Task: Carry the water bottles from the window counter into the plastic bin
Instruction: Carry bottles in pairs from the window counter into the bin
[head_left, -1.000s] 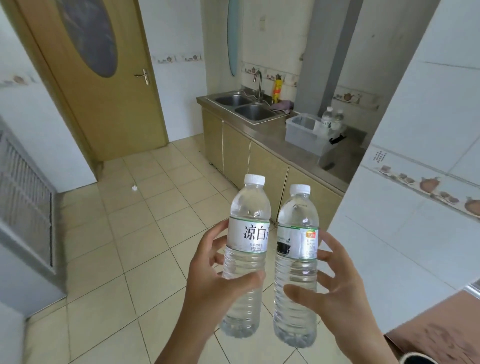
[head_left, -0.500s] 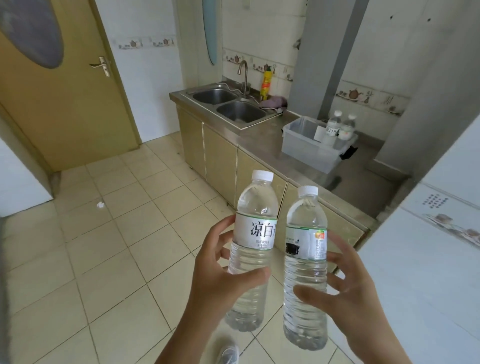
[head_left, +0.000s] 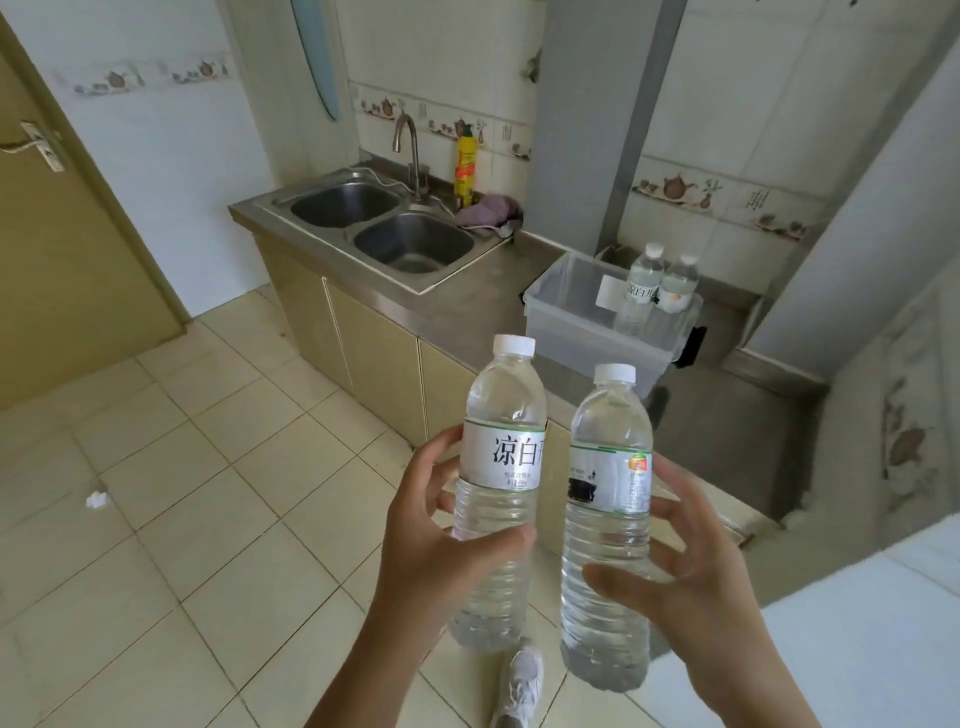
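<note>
Left hand (head_left: 441, 540): wrapped round the left bottle (head_left: 498, 488) at its ribbed middle, thumb across the front, fingers behind the label.
Right hand (head_left: 691, 587): wrapped round the right bottle (head_left: 608, 525), thumb low on the front, fingers spread behind the label and ribs.
Left bottle: upright, clear, white cap, white label with large black characters; held above the floor (head_left: 208, 519).
Right bottle: upright, clear, white cap, label with green edge and a small orange mark; just beside the left bottle, not touching, a little lower in view.
Bin (head_left: 571, 322): translucent plastic, on the counter (head_left: 727, 415) right of the sink (head_left: 384, 223), well apart from both hands.
Bottles in bin (head_left: 660, 291): two, upright, side by side at the bin's far right corner.
Counter: grey steel top over beige cabinets (head_left: 374, 353), running from the sink to the right wall.
Sink: double steel basin, tap (head_left: 408, 140) behind it.
Yellow bottle (head_left: 466, 166): upright against the tiled wall behind the sink.
Cloth (head_left: 488, 210): purplish, bunched at the sink's right rear edge.
Shoe (head_left: 519, 686): white, on the floor below the held bottles.
Door (head_left: 67, 260): tan, at the left, metal handle (head_left: 39, 148) near the edge.
Scrap (head_left: 96, 500): small, white, on the floor tiles at left.
</note>
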